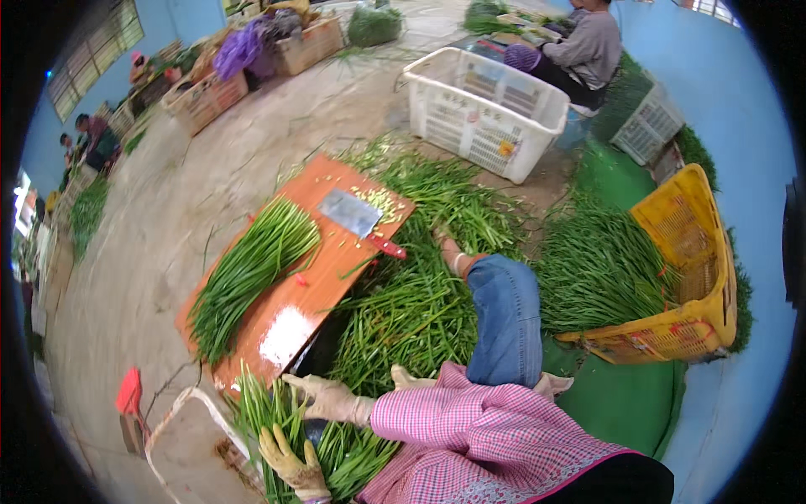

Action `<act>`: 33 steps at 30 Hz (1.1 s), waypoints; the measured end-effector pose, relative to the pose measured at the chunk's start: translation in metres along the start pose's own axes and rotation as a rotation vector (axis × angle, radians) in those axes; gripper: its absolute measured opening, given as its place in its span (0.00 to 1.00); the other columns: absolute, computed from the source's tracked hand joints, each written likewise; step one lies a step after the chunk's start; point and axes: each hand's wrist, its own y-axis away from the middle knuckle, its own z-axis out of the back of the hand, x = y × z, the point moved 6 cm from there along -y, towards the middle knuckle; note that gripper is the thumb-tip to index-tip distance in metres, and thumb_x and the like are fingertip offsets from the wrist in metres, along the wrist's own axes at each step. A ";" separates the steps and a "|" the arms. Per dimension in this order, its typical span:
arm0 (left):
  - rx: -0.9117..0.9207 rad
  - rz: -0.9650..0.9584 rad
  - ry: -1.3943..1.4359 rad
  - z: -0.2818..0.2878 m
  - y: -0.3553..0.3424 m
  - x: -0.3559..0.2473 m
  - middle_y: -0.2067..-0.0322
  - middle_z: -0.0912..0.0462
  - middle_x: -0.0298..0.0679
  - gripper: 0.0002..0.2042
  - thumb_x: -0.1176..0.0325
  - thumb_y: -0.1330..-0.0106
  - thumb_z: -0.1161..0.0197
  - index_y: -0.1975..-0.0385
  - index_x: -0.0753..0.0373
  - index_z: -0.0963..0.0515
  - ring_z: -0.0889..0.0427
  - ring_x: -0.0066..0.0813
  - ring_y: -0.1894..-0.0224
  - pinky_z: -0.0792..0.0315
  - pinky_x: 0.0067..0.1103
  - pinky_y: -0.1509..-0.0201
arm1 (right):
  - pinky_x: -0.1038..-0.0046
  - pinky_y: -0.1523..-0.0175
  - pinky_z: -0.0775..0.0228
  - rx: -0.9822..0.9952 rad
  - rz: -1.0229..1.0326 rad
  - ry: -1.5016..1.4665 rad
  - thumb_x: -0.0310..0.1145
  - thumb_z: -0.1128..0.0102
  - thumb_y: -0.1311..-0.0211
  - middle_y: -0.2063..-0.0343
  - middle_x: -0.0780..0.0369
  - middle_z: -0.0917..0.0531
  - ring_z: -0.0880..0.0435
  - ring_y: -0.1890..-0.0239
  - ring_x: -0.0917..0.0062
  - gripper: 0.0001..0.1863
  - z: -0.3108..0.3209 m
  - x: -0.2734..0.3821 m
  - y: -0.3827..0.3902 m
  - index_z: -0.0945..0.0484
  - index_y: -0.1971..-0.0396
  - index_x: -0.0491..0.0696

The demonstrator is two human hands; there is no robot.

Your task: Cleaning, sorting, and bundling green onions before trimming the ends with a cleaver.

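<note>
My left hand [294,464], in a yellowish glove, lies with fingers spread on a loose bunch of long green chives [267,403] with pale ends. My right hand [332,399], in a pale glove, stretches its fingers over the same bunch, beside the near edge of an orange-brown board [336,281]. On the board rests a thick bundle of chives [256,273]. Farther along it, a cleaver [353,214] with a red handle lies beside chopped pale stalk ends [382,204]. What the palms touch is hidden.
A white crate [495,139] stands beyond the board. At right, a yellow crate [688,332] lies beside heaped chives [600,269]. Loose chives [407,319] surround my bent jeans-clad leg [504,319]. A red-handled tool [128,393] and a pale-rimmed container [159,437] are at lower left. Other people sit farther off.
</note>
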 end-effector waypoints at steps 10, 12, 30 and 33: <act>-0.077 -0.067 -0.070 0.030 -0.007 -0.028 0.35 0.30 0.58 0.33 0.51 0.32 0.35 0.33 0.65 0.29 0.31 0.58 0.34 0.37 0.45 0.28 | 0.68 0.51 0.26 -0.004 -0.017 -0.400 0.43 0.28 0.40 0.60 0.58 0.16 0.16 0.57 0.68 0.18 -0.010 -0.020 -0.014 0.18 0.61 0.43; -0.069 -0.062 -0.074 0.028 -0.008 -0.026 0.35 0.30 0.57 0.33 0.51 0.32 0.34 0.32 0.64 0.29 0.31 0.58 0.33 0.38 0.46 0.28 | 0.69 0.51 0.25 0.039 -0.098 -0.493 0.44 0.29 0.38 0.62 0.58 0.15 0.16 0.57 0.69 0.18 -0.012 -0.020 -0.014 0.17 0.61 0.44; -0.155 0.043 0.104 0.009 -0.001 -0.005 0.31 0.32 0.49 0.27 0.63 0.32 0.38 0.32 0.57 0.28 0.34 0.54 0.31 0.42 0.45 0.25 | 0.76 0.44 0.27 0.004 -0.169 -0.376 0.34 0.43 0.27 0.54 0.63 0.13 0.18 0.54 0.80 0.16 0.074 -0.026 0.007 0.17 0.47 0.43; -0.156 0.052 0.098 0.009 -0.001 -0.005 0.31 0.32 0.48 0.25 0.64 0.30 0.41 0.32 0.56 0.28 0.34 0.54 0.31 0.42 0.43 0.25 | 0.74 0.44 0.25 0.141 -0.256 -0.430 0.35 0.36 0.32 0.54 0.61 0.14 0.16 0.52 0.76 0.14 0.049 -0.023 0.006 0.15 0.50 0.47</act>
